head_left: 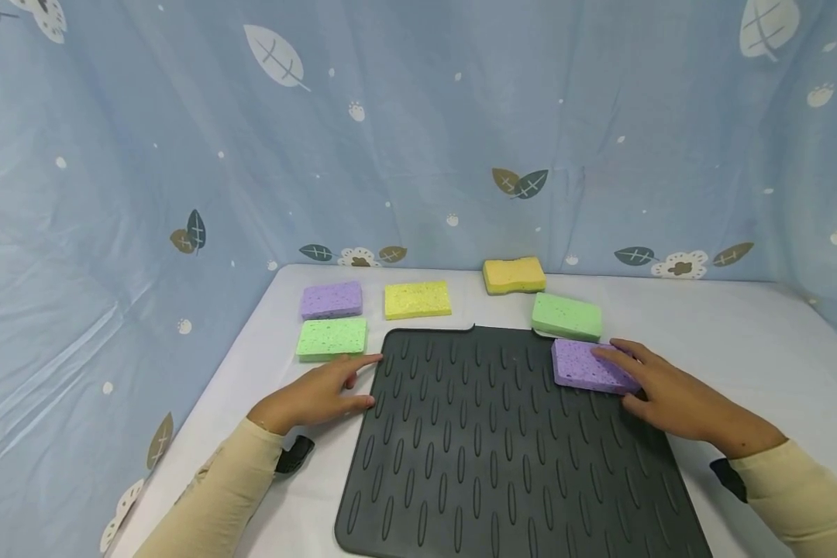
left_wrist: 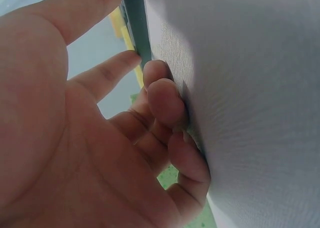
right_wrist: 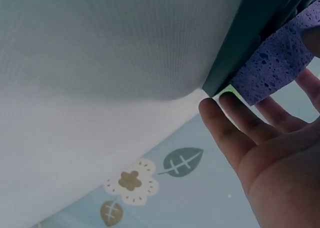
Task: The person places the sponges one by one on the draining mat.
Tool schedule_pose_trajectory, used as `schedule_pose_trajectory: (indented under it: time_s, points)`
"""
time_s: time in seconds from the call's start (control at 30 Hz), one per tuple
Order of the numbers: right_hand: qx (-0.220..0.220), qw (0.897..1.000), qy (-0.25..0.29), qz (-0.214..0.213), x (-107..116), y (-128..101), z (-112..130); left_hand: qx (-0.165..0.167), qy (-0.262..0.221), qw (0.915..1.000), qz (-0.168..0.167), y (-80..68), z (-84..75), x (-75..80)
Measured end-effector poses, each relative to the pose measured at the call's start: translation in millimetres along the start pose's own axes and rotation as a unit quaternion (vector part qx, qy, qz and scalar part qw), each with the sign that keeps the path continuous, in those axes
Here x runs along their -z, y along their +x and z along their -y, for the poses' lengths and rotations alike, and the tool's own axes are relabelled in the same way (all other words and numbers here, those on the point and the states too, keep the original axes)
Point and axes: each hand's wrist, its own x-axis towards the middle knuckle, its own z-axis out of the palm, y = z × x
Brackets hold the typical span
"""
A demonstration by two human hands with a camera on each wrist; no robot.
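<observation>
Right hand (head_left: 676, 391) is on the purple sponge (head_left: 589, 366), which lies flat on the dark ribbed mat (head_left: 502, 457), up at the mat's far right corner. The fingers (head_left: 617, 353) reach across the sponge's top and near edge, thumb tucked at the side closest to the person; they lie fairly straight over it rather than wrapped tightly, so this reads as a flat-handed touch on the sponge. The right wrist view shows the same purple sponge (right_wrist: 280, 63) against the mat's edge (right_wrist: 245, 48), with fingertips (right_wrist: 220, 113) just below it.

Left hand (head_left: 321, 391) rests on the white table (head_left: 739, 349) at the mat's left edge, fingers spread and relaxed, the index finger pointing towards the mat's far left corner and the thumb touching the mat's border. It holds nothing. In the left wrist view the fingers (left_wrist: 165, 103) curl loosely against the table cloth beside the mat's edge (left_wrist: 135, 23).

Beyond the mat's far edge sit more sponges: a green sponge (head_left: 567, 315) just behind the purple one, a yellow wavy-edged sponge (head_left: 514, 275) farther back, a flat yellow sponge (head_left: 417, 300) behind the mat's far left corner, and left of that a second purple sponge (head_left: 331, 299) with a second green sponge (head_left: 331, 339) in front of it, near the left index fingertip. A blue leaf-print cloth (head_left: 418, 132) hangs behind the table.
</observation>
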Motion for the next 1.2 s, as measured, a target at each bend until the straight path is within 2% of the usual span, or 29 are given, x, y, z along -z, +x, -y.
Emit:
schedule_pose_trajectory:
  time_s: [0.17,0.37,0.57,1.0,1.2]
  points:
    - [-0.007,1.0,0.0,-0.024,6.2,1.5,1.5,0.007,-0.006,0.9999,0.005,0.6,-0.6,1.1]
    - [-0.053,0.996,-0.049,-0.051,16.5,10.2,6.2,0.006,-0.007,0.9999,0.004,1.4,-0.7,1.6]
    - [-0.04,0.994,-0.074,-0.07,23.3,18.8,7.9,0.009,-0.007,0.9999,0.008,0.7,-0.2,1.4]
    - [-0.029,0.995,-0.071,-0.059,32.5,39.8,5.5,0.012,-0.008,0.9999,0.005,0.9,-0.7,0.1]
    - [-0.043,0.996,-0.062,-0.039,30.3,53.4,3.8,0.018,-0.016,0.9997,0.004,0.3,-0.9,0.6]
